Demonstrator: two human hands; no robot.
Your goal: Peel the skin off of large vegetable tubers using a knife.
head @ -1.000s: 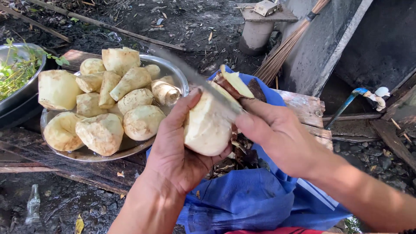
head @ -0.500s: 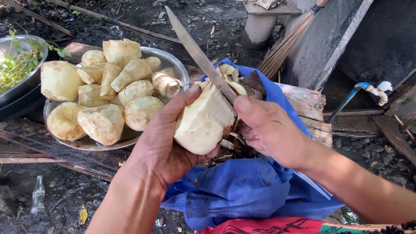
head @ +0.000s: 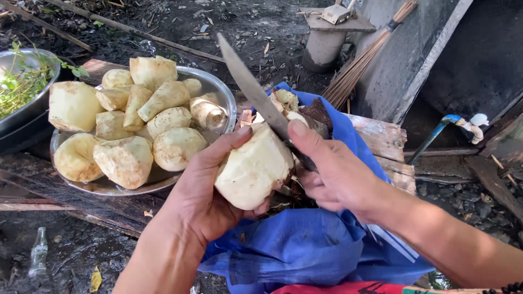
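Pale peeled root chunk (head: 253,174) sits gripped in the left hand (head: 210,193); right hand (head: 335,174) clenches the long steel knife (head: 251,90), blade pointing toward 11 o'clock. A slip on that slick flesh could nick the left thumb (head: 226,142).

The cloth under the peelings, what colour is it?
Plain bright blue: the cloth shows best in the head view, spread below both hands.
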